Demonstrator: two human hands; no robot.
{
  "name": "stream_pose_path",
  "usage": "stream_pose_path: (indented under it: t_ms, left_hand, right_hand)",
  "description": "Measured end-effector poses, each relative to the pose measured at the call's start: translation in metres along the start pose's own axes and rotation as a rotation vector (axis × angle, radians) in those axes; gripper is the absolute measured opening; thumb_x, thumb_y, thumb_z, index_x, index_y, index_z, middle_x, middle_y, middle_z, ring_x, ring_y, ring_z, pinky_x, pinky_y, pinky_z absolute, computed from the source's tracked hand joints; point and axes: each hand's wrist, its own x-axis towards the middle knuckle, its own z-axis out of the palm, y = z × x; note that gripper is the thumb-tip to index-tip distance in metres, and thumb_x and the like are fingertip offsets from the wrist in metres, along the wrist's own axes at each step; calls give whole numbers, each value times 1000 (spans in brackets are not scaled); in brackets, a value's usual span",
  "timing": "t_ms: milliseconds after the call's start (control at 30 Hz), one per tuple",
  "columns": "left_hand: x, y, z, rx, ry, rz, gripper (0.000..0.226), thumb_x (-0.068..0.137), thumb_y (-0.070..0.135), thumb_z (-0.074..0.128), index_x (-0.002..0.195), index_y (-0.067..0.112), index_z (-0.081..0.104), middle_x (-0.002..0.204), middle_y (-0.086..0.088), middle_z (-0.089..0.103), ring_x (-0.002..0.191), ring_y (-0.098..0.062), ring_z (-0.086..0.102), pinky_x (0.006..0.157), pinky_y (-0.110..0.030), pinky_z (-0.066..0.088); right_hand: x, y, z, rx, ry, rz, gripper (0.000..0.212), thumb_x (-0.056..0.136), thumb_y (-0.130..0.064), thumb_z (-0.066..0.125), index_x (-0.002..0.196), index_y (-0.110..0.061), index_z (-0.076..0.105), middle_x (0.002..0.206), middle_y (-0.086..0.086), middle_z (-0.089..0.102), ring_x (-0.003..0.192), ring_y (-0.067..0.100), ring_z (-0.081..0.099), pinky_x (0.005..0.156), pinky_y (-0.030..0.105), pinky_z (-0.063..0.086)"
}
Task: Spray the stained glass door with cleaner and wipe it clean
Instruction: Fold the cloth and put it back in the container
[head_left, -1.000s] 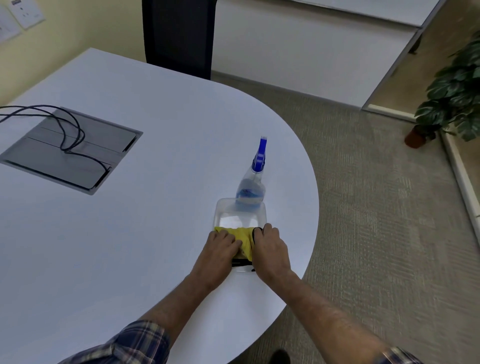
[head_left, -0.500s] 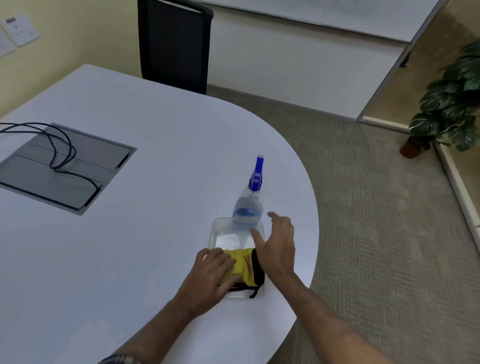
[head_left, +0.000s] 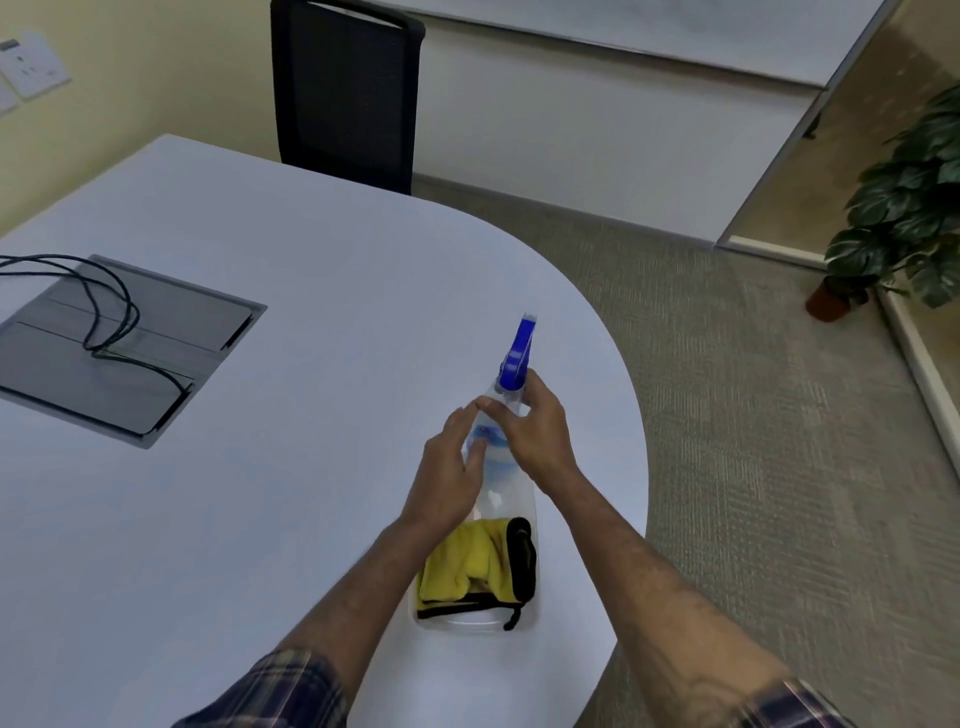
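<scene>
A clear spray bottle (head_left: 516, 355) with a blue trigger head stands at the far end of a clear plastic tray (head_left: 467, 622) near the table's right edge. My right hand (head_left: 537, 434) is wrapped around the bottle's neck just below the trigger. On the bottle's left side, my left hand (head_left: 448, 480) lies against the body with its fingers stretched out. A folded yellow cloth (head_left: 465, 569) with black trim lies in the near end of the tray, touched by neither hand.
The white table (head_left: 311, 322) curves round to the right, with carpet beyond its edge. A grey cable hatch (head_left: 156, 374) with black cables sits at the left. A black chair (head_left: 345, 98) stands behind the table. A metal-framed glass panel (head_left: 852, 135) and a potted plant (head_left: 904, 208) are at the right.
Both hands left the yellow cloth and moved forward to the spray bottle. My right hand closed on its neck; my left came up beside its body.
</scene>
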Motion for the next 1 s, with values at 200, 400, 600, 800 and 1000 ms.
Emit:
stream_pose_path:
  t_ms: [200,400,600,800,1000]
  left_hand:
    - [4,19,-33,-147,194,37,48,96,27,74,141,35,61,145,13,63,121,-3,63,99,-16,53]
    - [-11,37,-61,-231,111,49,48,91,17,79,135,28,67,129,15,72,118,-9,68,90,-31,61]
    - [-34,2,-42,-191,56,-36,45,92,9,75,133,25,68,126,11,74,107,-13,70,92,-35,62]
    - [-41,-14,-24,-164,57,-65,39,96,13,72,130,32,66,123,13,73,106,-7,70,89,-24,61]
    - [-43,-19,-17,-150,66,-52,41,97,15,70,127,41,60,123,15,72,104,-4,70,81,-9,55]
  right_hand:
    - [-14,-64,-20,19,-91,-144,29,95,-15,74,117,-23,57,103,-13,65,88,-19,61,67,-1,47]
    - [-39,-86,-24,21,-172,-165,30,92,-22,78,112,-36,61,103,-24,69,100,-12,63,77,3,49]
    - [-63,-43,-5,51,-186,-26,25,92,-22,77,115,-21,66,106,-10,74,99,0,67,73,14,55]
    - [-71,-13,6,65,-159,39,26,94,-21,75,117,-20,64,111,1,75,96,20,73,71,18,58]
    - [-72,-3,10,47,-134,50,30,96,-22,73,123,-16,62,114,3,73,92,18,70,69,13,55]
